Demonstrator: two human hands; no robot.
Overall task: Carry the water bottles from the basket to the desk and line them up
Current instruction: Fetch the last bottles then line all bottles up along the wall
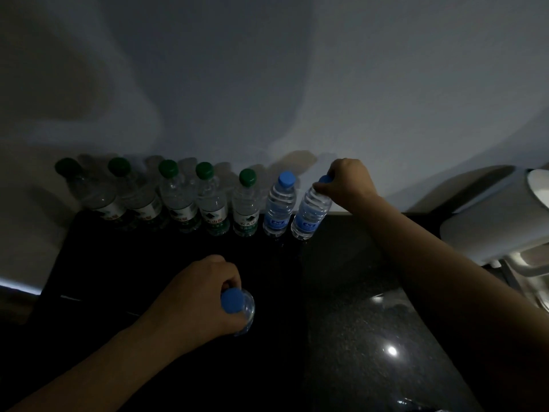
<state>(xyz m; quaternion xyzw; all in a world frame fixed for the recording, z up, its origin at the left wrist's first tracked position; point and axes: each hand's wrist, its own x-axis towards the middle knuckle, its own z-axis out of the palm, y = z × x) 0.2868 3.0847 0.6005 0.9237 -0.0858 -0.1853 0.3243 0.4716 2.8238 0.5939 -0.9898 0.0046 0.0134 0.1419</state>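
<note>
The placing step is in hand. The right hand (pixel 347 179) pinches the tilted blue-capped bottle (pixel 310 212) at its cap, with the base at the right end of the row on the dark desk (pixel 356 292). It is just beside the standing blue-capped bottle (pixel 279 203) and five green-capped bottles (pixel 181 200). The left hand (pixel 196 292) grips a third blue-capped bottle (pixel 242 307) nearer the front. Next, probably: stand the tilted one upright, release it, then set the third beside it.

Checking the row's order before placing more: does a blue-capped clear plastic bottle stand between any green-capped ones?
No: the five green-capped clear plastic bottles stand together at left; the blue-capped bottles in line stand right of them.
</note>
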